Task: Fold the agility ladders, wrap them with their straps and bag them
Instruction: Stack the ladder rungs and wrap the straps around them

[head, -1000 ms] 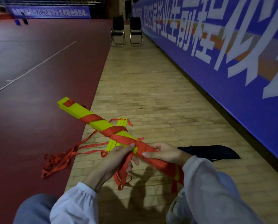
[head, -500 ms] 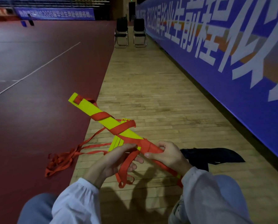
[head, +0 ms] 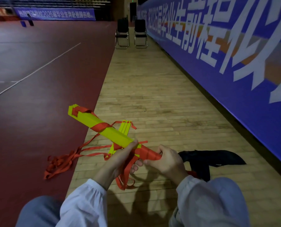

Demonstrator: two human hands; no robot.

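A folded bundle of yellow ladder rungs (head: 113,134) slants up to the left in front of me, with red strap wound round it in several places. My right hand (head: 165,159) grips its near, strap-covered end. My left hand (head: 120,158) holds the bundle's middle with the thumb on top, and loose red strap (head: 126,174) runs through its fingers and hangs below. A second folded yellow ladder (head: 123,131) lies on the wooden floor behind, its red straps (head: 63,163) trailing in a heap to the left. A black bag (head: 213,158) lies flat on the floor to the right.
I sit on a wooden floor strip (head: 153,89) between a dark red court (head: 38,104) and a long blue banner wall (head: 226,63). Two black folding chairs (head: 130,33) stand far ahead. My knees and white sleeves fill the bottom edge.
The bundle has slid toward me through my hands. The red windings now cover more of its near end, and my right hand has closed tighter round that end.
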